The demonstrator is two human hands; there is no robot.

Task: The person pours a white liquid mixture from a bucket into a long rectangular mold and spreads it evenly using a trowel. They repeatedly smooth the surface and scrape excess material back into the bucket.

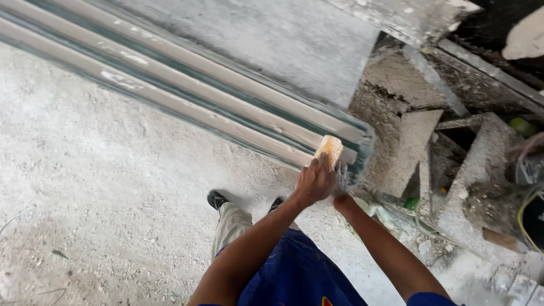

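The left hand (313,182) grips an orange block (330,151) against the near end of the long ribbed moulding (226,102); the right hand (340,180) steadies that end (its grip is hidden). Uneven pressure could gouge the pale, dusty ridges, I judge, or chip the end.

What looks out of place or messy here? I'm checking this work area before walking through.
Debris and rubble litter the floor right of the long ribbed panel. The left hand presses an orange block on its end; the right hand steadies it.
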